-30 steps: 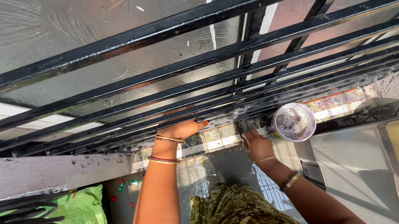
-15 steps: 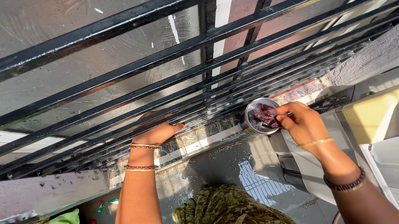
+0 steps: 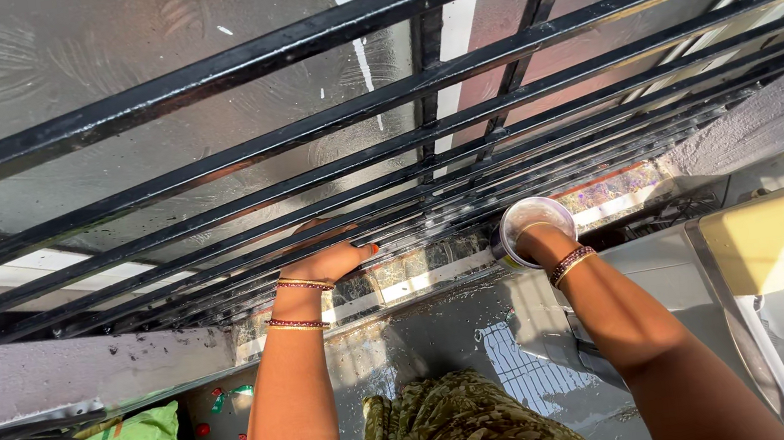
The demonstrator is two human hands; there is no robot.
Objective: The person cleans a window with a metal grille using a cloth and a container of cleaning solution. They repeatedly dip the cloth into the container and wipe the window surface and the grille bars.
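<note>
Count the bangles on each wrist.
4 visible. Two on the left wrist: one near the left hand at, one lower at. Two stacked on the right wrist at, below the small round container. More may be hidden behind the wrists.

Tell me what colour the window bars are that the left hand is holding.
Black. The window bars show glossy black in the head view, where the left hand grips one.
</note>
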